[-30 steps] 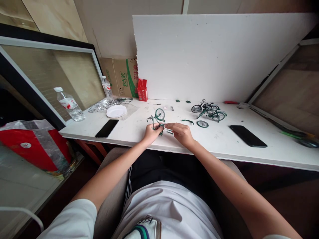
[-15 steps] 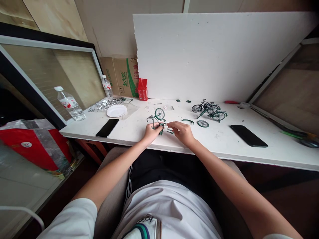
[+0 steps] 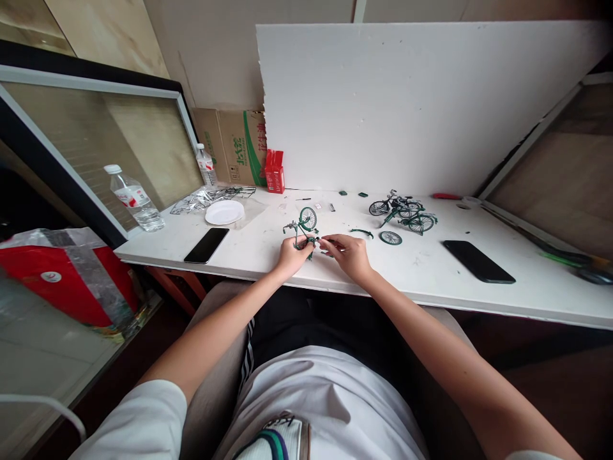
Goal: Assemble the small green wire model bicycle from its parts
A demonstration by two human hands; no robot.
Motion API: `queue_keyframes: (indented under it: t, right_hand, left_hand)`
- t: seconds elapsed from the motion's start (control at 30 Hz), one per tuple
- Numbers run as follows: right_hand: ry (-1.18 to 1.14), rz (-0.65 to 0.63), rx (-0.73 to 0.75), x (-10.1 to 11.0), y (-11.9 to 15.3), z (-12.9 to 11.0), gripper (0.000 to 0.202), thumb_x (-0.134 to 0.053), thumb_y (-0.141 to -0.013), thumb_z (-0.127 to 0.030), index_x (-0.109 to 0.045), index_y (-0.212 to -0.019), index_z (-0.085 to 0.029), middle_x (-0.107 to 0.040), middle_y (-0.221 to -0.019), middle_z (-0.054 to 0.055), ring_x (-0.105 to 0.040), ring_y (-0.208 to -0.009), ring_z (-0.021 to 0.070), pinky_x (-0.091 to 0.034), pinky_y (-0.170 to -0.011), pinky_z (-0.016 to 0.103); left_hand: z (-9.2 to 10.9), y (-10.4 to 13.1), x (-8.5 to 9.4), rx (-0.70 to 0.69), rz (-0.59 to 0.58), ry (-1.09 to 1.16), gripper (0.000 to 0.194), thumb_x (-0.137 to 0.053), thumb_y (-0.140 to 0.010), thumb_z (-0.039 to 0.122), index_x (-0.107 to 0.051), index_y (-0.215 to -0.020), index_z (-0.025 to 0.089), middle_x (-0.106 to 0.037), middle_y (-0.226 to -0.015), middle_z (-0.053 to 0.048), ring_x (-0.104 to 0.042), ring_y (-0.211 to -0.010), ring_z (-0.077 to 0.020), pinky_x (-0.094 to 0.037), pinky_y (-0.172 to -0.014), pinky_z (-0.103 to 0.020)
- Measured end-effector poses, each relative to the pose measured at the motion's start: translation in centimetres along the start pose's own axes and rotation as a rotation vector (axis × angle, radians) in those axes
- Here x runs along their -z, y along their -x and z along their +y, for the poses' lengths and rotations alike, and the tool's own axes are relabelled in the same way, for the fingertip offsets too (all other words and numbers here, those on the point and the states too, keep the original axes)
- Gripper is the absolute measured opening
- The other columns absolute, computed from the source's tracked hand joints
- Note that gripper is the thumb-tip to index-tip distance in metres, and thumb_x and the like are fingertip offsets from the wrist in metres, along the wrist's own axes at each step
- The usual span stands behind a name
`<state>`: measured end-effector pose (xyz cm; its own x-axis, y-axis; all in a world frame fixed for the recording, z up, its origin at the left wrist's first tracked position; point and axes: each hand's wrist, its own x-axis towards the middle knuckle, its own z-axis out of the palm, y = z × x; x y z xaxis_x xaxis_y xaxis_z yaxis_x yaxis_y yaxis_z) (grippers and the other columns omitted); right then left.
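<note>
Near the table's front edge, my left hand is closed on a small green model bicycle frame. A spoked wheel is fitted at the frame's far end, pointing away from me. My right hand meets the frame from the right, its thumb and fingers pinched at the dark parts beside my left fingertips; what they hold is too small to make out. Right of the hands lie a curved green piece and a loose wheel.
Two model bicycles, one black and one green, stand behind the loose wheel. Phones lie left and right. A white plate, water bottles and a red box are toward the left and back.
My right hand's fingers have drawn closer together and shifted slightly left against the frame. My left hand and the bicycle frame have hardly moved.
</note>
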<state>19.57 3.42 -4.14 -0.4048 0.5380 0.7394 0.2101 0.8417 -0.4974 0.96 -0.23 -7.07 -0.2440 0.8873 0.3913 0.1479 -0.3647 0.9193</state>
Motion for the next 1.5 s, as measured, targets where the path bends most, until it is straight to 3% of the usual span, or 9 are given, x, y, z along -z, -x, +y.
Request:
queue_keyframes:
  t: [0.27, 0.5, 0.7, 0.87, 0.93, 1.17, 1.5]
  right_hand:
    - [0.185, 0.044, 0.000, -0.3, 0.2, 0.8, 0.047, -0.061, -0.102, -0.061, -0.070, -0.080, -0.020, -0.074, -0.070, 0.006, -0.064, -0.057, 0.0173, -0.044, -0.057, 0.030]
    - [0.437, -0.044, -0.003, -1.3, 0.7, 1.1, 0.063, -0.033, -0.112, -0.059, -0.055, -0.066, -0.022, -0.064, -0.060, 0.006, -0.047, -0.050, 0.0153, -0.028, -0.057, 0.033]
    - [0.432, -0.151, -0.170, -1.1, 0.4, 0.4, 0.064, -0.022, -0.113, -0.058, -0.054, -0.071, -0.023, -0.064, -0.062, 0.007, -0.052, -0.053, 0.0191, -0.028, -0.059, 0.033]
    - [0.383, -0.228, -0.169, -0.8, 0.5, -0.1, 0.037, -0.032, -0.113, -0.051, -0.054, -0.109, -0.022, -0.073, -0.089, 0.008, -0.064, -0.070, 0.0238, -0.034, -0.062, 0.032]
    - [0.360, -0.229, -0.125, -0.6, 0.5, 0.1, 0.029, -0.034, -0.112, -0.047, -0.051, -0.114, -0.022, -0.073, -0.100, 0.010, -0.064, -0.077, 0.0240, -0.038, -0.064, 0.032]
    - [0.453, -0.232, -0.036, -0.3, 0.4, 1.1, 0.029, -0.036, -0.113, -0.044, -0.053, -0.103, -0.023, -0.067, -0.099, 0.011, -0.061, -0.082, 0.0236, -0.036, -0.063, 0.032]
    - [0.557, -0.280, -0.129, -0.7, 0.6, 1.2, 0.045, -0.029, -0.115, -0.045, -0.056, -0.087, -0.022, -0.069, -0.077, 0.008, -0.057, -0.065, 0.0212, -0.027, -0.063, 0.033]
  left_hand:
    - [0.2, 0.0, -0.2, -0.014, 0.022, -0.016, 0.020, -0.069, -0.084, 0.025, -0.080, -0.097, 0.015, -0.078, -0.085, -0.005, -0.066, -0.072, -0.0144, -0.051, -0.065, -0.023]
    - [-0.3, 0.3, -0.3, -0.057, 0.026, -0.100, 0.025, -0.066, -0.088, 0.026, -0.079, -0.106, 0.014, -0.079, -0.090, -0.007, -0.067, -0.072, -0.0146, -0.052, -0.068, -0.024]
    - [-0.3, 0.8, -0.4, -0.152, 0.081, -0.199, 0.024, -0.067, -0.090, 0.024, -0.078, -0.110, 0.015, -0.080, -0.101, -0.009, -0.073, -0.090, -0.0196, -0.057, -0.083, -0.028]
    - [-0.3, 0.5, -0.4, -0.133, 0.159, -0.170, 0.023, -0.067, -0.091, 0.022, -0.077, -0.111, 0.015, -0.081, -0.105, -0.011, -0.075, -0.097, -0.0219, -0.059, -0.091, -0.032]
    - [-0.4, 0.4, -0.3, -0.127, 0.162, -0.162, 0.023, -0.066, -0.092, 0.022, -0.077, -0.111, 0.015, -0.081, -0.107, -0.012, -0.075, -0.098, -0.0222, -0.059, -0.092, -0.032]
    - [-0.5, 0.5, -0.2, -0.156, 0.155, -0.210, 0.023, -0.065, -0.093, 0.020, -0.076, -0.112, 0.015, -0.080, -0.110, -0.012, -0.075, -0.099, -0.0222, -0.058, -0.094, -0.033]
    - [-0.1, 0.9, -0.3, -0.220, 0.119, -0.313, 0.021, -0.063, -0.094, 0.020, -0.075, -0.110, 0.015, -0.080, -0.102, -0.010, -0.073, -0.090, -0.0201, -0.057, -0.091, -0.032]
